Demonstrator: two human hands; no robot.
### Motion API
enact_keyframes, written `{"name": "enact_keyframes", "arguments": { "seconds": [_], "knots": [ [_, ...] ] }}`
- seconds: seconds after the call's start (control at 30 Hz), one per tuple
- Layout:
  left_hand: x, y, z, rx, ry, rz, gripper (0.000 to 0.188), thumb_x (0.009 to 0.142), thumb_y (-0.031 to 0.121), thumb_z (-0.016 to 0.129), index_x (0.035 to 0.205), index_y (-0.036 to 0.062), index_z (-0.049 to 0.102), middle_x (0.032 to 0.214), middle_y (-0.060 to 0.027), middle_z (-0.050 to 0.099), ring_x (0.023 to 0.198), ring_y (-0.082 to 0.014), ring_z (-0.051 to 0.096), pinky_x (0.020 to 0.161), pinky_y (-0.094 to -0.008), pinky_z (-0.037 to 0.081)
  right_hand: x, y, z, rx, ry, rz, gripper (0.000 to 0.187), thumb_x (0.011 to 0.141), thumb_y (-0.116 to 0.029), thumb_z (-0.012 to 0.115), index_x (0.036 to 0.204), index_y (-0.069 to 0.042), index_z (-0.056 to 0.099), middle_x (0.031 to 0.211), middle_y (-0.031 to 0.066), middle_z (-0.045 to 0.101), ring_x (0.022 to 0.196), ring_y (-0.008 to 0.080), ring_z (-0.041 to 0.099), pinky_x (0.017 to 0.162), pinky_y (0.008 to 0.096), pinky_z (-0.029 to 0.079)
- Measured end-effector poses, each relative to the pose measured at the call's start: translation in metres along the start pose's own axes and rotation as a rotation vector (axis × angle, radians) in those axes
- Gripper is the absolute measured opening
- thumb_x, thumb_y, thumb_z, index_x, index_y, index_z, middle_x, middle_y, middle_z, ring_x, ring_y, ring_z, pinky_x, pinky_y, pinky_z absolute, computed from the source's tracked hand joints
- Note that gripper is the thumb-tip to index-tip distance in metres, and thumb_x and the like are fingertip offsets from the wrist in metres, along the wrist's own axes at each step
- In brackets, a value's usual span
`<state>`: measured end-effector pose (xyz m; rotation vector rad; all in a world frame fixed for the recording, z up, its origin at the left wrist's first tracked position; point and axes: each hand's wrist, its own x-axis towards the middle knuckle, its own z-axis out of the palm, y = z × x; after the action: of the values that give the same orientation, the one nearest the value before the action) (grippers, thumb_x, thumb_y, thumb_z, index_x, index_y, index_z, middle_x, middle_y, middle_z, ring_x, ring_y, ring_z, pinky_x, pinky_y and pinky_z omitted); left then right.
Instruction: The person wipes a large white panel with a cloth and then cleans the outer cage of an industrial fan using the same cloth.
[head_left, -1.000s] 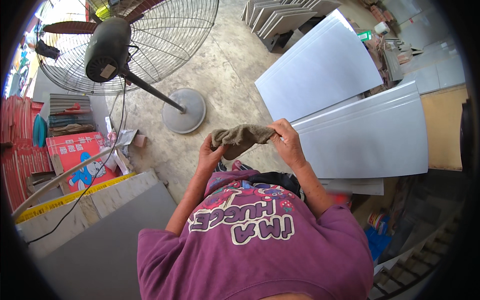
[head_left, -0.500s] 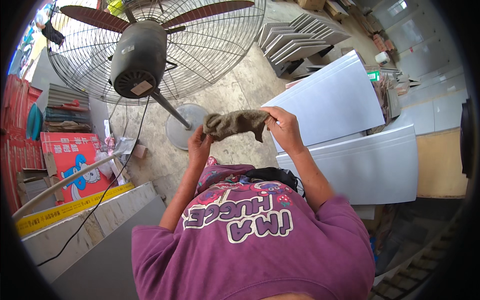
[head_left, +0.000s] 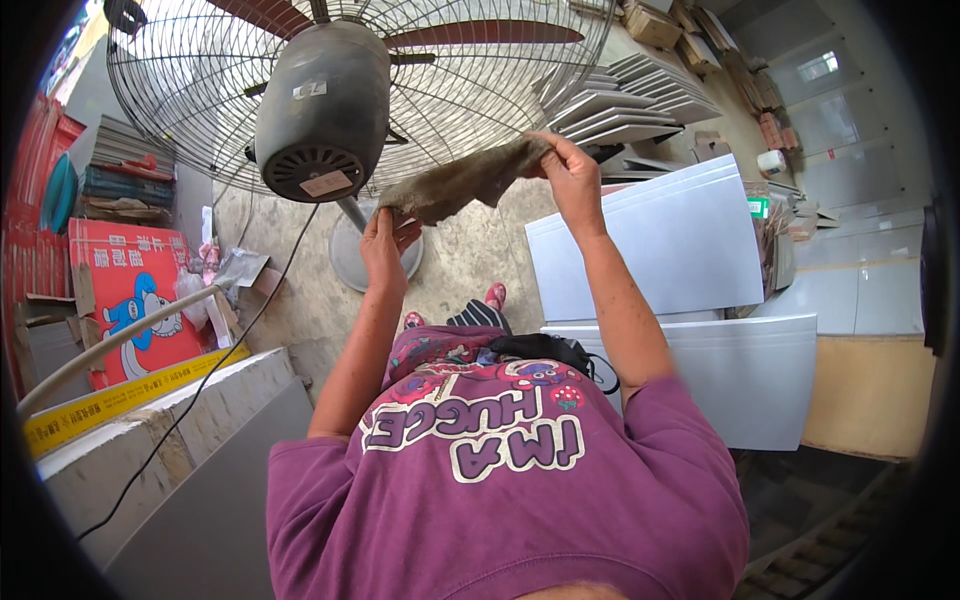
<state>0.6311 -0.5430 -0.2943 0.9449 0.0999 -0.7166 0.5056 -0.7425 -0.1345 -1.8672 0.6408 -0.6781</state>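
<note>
A dirty brown-grey rag (head_left: 460, 185) is stretched between my two hands, out in front of me. My left hand (head_left: 386, 250) pinches its lower left end. Its other end is gripped by my right hand (head_left: 572, 182), held higher and farther out. The rag's lower edge sags unevenly between them. Just beyond it stands a large pedestal fan (head_left: 322, 110) with a dark motor housing and a wire cage. The rag overlaps the lower part of the cage in the picture; I cannot tell whether they touch.
A black cord (head_left: 232, 345) runs from the fan toward the lower left. Large white panels (head_left: 650, 240) lie at my right, with stacked grey tiles (head_left: 630, 100) beyond. On the left are a red printed box (head_left: 130, 290), a pale pole (head_left: 130, 345) and a whitish ledge (head_left: 190, 400).
Both hands have moved up and away from my body, toward the fan. The rag, bunched before, is now pulled longer and slants up to the right. The fan appears larger and nearer.
</note>
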Motion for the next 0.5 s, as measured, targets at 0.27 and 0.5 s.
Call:
{"name": "enact_keyframes", "arguments": {
  "seconds": [0.27, 0.5],
  "knots": [
    [0.043, 0.005, 0.019, -0.042, 0.083, 0.122, 0.03, 0.099, 0.031, 0.051, 0.117, 0.0064, 0.056, 0.105, -0.0106, 0.069, 0.088, -0.0236, 0.069, 0.072, -0.0329, 0.055, 0.058, -0.011, 0.018, 0.101, 0.043, -0.074, 0.018, 0.093, -0.01, 0.059, 0.107, -0.004, 0.07, 0.085, 0.0001, 0.069, 0.075, 0.0052, 0.062, 0.068, 0.0212, 0.051],
    [0.074, 0.002, 0.038, -0.102, 0.158, 0.173, 0.035, 0.096, 0.033, 0.057, 0.121, 0.0089, 0.054, 0.109, -0.0085, 0.064, 0.097, -0.0244, 0.066, 0.078, -0.0376, 0.054, 0.095, -0.028, 0.028, 0.119, -0.001, -0.218, 0.016, 0.093, -0.008, 0.06, 0.105, -0.005, 0.069, 0.088, 0.0004, 0.07, 0.08, 0.0054, 0.062, 0.073, 0.0208, 0.05]
  ]
}}
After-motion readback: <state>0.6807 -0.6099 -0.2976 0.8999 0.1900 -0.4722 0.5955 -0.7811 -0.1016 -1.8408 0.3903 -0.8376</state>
